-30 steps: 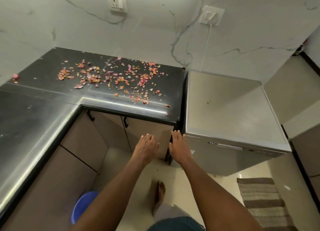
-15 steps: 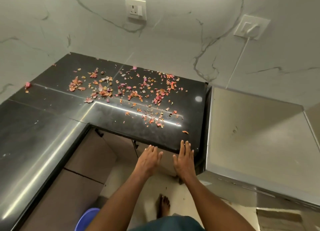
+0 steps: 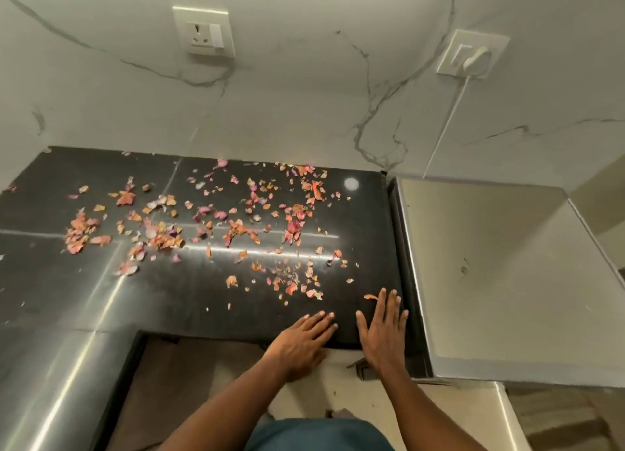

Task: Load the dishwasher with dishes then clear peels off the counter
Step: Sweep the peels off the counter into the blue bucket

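Note:
Pink and orange peels (image 3: 236,229) lie scattered across the black counter (image 3: 365,220), thickest at the back and middle. My left hand (image 3: 301,340) reaches over the counter's front edge with fingers straight and holds nothing. Beside it, my right hand (image 3: 384,332) lies flat near the counter's right end, fingers spread, its fingertips close to a single orange peel (image 3: 370,296). The grey dishwasher (image 3: 507,281) stands directly right of the counter with its door shut; no dishes are in view.
The counter bends into an L towards me on the left (image 3: 50,366). Cabinet doors sit below the front edge. Two wall sockets (image 3: 204,31) are on the marble wall, one with a white plug and cord (image 3: 473,59).
Both hands have moved up and forward, from in front of the cabinets to above the counter's front edge. The view has come closer to the counter.

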Demonstrator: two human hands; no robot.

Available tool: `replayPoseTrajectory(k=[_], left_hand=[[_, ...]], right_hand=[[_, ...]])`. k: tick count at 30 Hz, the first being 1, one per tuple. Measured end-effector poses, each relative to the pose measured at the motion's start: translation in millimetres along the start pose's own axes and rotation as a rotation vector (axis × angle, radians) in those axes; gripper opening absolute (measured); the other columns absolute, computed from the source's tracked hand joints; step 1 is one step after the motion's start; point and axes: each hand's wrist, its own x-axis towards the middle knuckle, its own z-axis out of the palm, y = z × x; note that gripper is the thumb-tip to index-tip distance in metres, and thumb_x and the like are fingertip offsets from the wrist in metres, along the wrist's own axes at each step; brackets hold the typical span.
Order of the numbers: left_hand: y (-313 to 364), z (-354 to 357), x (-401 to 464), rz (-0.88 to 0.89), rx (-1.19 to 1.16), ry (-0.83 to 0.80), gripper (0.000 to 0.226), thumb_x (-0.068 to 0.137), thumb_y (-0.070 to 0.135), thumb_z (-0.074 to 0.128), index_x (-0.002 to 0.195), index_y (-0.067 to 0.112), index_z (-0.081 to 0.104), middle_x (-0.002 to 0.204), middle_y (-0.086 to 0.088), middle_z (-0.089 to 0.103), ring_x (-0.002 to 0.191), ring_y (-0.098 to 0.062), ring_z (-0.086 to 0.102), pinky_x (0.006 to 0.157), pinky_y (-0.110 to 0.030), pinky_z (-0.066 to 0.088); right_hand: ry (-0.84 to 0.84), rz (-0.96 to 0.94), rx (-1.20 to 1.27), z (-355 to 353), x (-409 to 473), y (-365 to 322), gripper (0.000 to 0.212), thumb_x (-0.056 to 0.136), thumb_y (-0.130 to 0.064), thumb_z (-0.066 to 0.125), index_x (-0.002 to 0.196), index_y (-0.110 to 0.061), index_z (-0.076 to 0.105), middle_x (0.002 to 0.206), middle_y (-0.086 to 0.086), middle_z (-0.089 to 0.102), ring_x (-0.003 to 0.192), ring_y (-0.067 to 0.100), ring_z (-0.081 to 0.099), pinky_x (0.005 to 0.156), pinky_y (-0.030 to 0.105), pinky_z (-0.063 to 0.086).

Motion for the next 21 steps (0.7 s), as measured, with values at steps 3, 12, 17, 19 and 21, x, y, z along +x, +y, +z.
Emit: replayPoseTrajectory(k=[3, 12, 17, 19, 21], left_hand=[[-36.9, -5.6, -2.9, 0.161, 0.063, -0.046, 0.061, 0.104, 0.051, 0.005, 0.158, 0.029, -0.011, 0.165, 0.008, -0.018, 0.151, -0.013, -0.021, 0.125, -0.040, -0.009], [-154.4, -20.8, -20.7, 0.233, 0.140, -0.091, 0.064, 0.102, 0.057, -0.001, 0.156, 0.026, -0.013, 0.163, 0.007, -0.016, 0.152, -0.013, -0.016, 0.126, -0.041, -0.009], [-202.0, -23.8, -29.8, 0.219, 0.183, -0.054, 0.065, 0.103, 0.057, -0.002, 0.158, 0.023, -0.007, 0.165, 0.004, -0.011, 0.152, -0.016, -0.016, 0.125, -0.041, -0.012], [-214.1, -23.3, -34.9, 0.161, 0.171, -0.044, 0.069, 0.097, 0.060, -0.011, 0.156, 0.024, -0.011, 0.165, 0.003, -0.013, 0.152, -0.018, -0.017, 0.125, -0.043, -0.012], [-227.1, -23.4, -39.3, 0.038, 0.130, 0.003, 0.071, 0.094, 0.061, -0.015, 0.154, 0.022, -0.014, 0.165, 0.000, -0.015, 0.152, -0.020, -0.019, 0.124, -0.042, -0.016]], right_hand=[[-0.028, 0.106, -0.003, 4.1, 12.2, -30.4, 0.086, 0.101, -0.067, 0.017, 0.164, -0.012, -0.001, 0.170, 0.018, 0.002, 0.158, 0.034, -0.002, 0.127, 0.052, -0.001], [-0.052, -0.001, -0.029, 35.7, 29.9, -165.2, 0.081, 0.103, -0.064, 0.007, 0.162, -0.011, -0.007, 0.170, 0.013, -0.009, 0.158, 0.026, -0.013, 0.128, 0.045, -0.005], [-0.115, -0.055, -0.016, 47.8, 45.0, -226.1, 0.076, 0.105, -0.058, 0.005, 0.163, -0.010, -0.006, 0.170, 0.012, -0.011, 0.157, 0.026, -0.016, 0.128, 0.045, -0.006], [-0.145, -0.095, -0.004, 47.0, 52.0, -243.6, 0.076, 0.105, -0.059, 0.004, 0.162, -0.011, -0.012, 0.169, 0.010, -0.017, 0.156, 0.024, -0.020, 0.128, 0.045, -0.009], [-0.193, -0.165, 0.045, 45.2, 59.1, -263.3, 0.075, 0.105, -0.061, 0.003, 0.161, -0.013, -0.015, 0.168, 0.008, -0.023, 0.155, 0.021, -0.023, 0.128, 0.044, -0.011]])
